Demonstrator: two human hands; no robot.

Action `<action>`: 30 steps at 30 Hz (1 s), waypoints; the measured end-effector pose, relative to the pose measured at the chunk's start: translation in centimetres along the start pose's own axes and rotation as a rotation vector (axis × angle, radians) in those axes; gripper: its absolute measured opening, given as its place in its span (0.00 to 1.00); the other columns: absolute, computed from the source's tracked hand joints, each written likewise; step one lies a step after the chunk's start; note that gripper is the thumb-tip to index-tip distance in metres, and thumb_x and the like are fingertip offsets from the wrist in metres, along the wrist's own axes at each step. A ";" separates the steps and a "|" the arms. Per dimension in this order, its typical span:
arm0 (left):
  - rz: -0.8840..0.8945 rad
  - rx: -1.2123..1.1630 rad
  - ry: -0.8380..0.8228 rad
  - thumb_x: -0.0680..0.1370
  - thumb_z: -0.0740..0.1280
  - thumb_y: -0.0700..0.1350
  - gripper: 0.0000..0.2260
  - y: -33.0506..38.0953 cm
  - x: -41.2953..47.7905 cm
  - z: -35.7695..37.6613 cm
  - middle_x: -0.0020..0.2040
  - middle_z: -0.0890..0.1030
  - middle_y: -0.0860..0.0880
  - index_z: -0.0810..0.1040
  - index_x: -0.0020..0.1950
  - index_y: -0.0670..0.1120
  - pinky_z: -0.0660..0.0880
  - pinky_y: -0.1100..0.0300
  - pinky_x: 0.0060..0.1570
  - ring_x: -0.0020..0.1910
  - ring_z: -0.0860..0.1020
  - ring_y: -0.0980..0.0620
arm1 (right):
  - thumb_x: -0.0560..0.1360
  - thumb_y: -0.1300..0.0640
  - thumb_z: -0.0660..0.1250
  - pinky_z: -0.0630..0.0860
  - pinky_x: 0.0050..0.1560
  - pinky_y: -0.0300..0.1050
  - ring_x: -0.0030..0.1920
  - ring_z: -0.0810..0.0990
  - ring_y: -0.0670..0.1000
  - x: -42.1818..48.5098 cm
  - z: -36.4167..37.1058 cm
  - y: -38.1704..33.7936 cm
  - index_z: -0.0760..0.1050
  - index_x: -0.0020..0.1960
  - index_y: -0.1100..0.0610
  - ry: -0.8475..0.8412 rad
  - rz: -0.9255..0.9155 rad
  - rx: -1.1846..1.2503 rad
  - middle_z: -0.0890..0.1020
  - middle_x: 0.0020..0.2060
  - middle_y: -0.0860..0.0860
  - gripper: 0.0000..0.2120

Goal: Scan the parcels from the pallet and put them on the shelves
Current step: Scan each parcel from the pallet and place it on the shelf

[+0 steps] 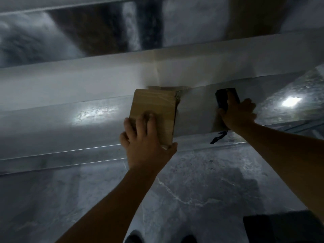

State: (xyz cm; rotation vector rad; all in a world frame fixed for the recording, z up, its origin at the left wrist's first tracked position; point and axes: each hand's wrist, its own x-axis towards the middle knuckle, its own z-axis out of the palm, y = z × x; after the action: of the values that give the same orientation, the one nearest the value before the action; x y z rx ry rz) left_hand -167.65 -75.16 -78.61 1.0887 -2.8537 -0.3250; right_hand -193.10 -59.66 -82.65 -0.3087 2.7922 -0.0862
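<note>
A small brown cardboard parcel (154,109) is held up against the front of a metal shelf (70,95). My left hand (145,146) grips its near end, fingers on top and thumb under the corner. The parcel's far end touches a cardboard piece (164,88) lying at the shelf edge. To the right, my right hand (236,114) holds a black handheld scanner (226,97), raised level with the shelf front. A black strap (218,136) dangles from under that hand.
Grey metal shelf beams run across the view, with a higher shelf level (105,28) above and dark parcels on it. A grey concrete floor (192,190) lies below. A dark object (280,227) sits at the bottom right.
</note>
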 end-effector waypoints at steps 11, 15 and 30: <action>-0.153 -0.265 0.021 0.64 0.66 0.76 0.48 -2.7 -7.0 -7.0 0.75 0.66 0.46 0.65 0.80 0.55 0.62 0.34 0.69 0.77 0.61 0.36 | 0.83 0.49 0.53 0.75 0.40 0.49 0.43 0.76 0.63 -12.9 -4.1 -1.0 0.52 0.80 0.48 -0.043 -0.292 0.317 0.71 0.54 0.67 0.26; -0.196 -0.293 -0.030 0.64 0.63 0.78 0.47 -4.4 -11.7 -12.8 0.74 0.68 0.46 0.67 0.79 0.58 0.63 0.33 0.69 0.76 0.62 0.37 | 0.82 0.40 0.52 0.78 0.46 0.53 0.49 0.76 0.63 -19.2 -7.8 -2.8 0.49 0.81 0.43 -0.222 -0.310 0.288 0.71 0.57 0.64 0.29; -0.232 -0.317 0.363 0.64 0.69 0.71 0.41 -21.2 -26.2 -48.4 0.67 0.72 0.50 0.75 0.75 0.54 0.65 0.42 0.61 0.68 0.72 0.42 | 0.79 0.32 0.47 0.72 0.49 0.47 0.52 0.72 0.53 -47.7 -31.0 -24.7 0.44 0.77 0.34 -0.177 -1.047 0.073 0.72 0.49 0.52 0.29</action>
State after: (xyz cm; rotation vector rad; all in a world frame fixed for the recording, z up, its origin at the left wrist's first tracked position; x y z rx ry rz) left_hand -127.53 -81.46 -35.87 1.2605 -2.2730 -0.5129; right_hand -154.34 -72.43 -35.94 -1.6077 2.1523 -0.3697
